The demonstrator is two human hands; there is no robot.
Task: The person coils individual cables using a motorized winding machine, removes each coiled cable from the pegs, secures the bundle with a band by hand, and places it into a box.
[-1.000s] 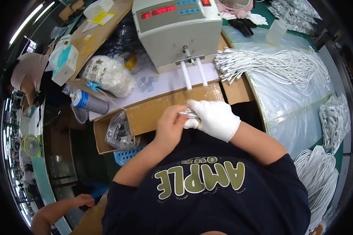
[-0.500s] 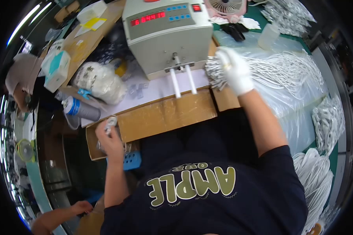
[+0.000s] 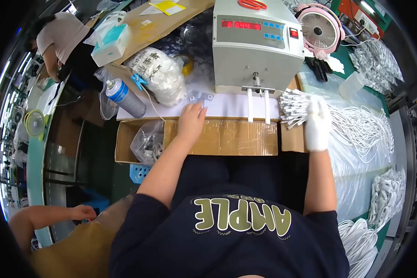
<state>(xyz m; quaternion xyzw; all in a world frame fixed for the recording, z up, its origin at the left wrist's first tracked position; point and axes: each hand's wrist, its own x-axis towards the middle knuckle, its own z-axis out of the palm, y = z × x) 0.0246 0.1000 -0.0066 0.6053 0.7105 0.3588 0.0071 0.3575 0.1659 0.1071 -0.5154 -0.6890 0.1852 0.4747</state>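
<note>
My bare left hand [image 3: 191,123] rests at the back edge of the cardboard box, fingers stretched forward. Its fingertips meet small clear squares with printed marks [image 3: 204,96] on the white work surface; nothing shows gripped in it. My right hand [image 3: 318,121], in a white glove, is beside the connector ends of a bundle of white cables [image 3: 295,107]. Its fingers are smeared, so I cannot tell whether they hold a cable. Between the hands stands a grey counting machine [image 3: 257,60] with a lit red display and two white prongs [image 3: 258,106].
The cardboard box [image 3: 231,139] runs along the front, a clear bag of small parts [image 3: 148,143] in its left end. A spray can [image 3: 125,98] and a stuffed plastic bag [image 3: 160,74] stand left. A pink fan [image 3: 317,30] is behind right. Another person's hand [image 3: 83,212] shows lower left.
My left hand has moved from the box's left end, where it had a small whitish thing, to the clear squares. The gloved hand has drawn back from the cable ends. The view has shifted.
</note>
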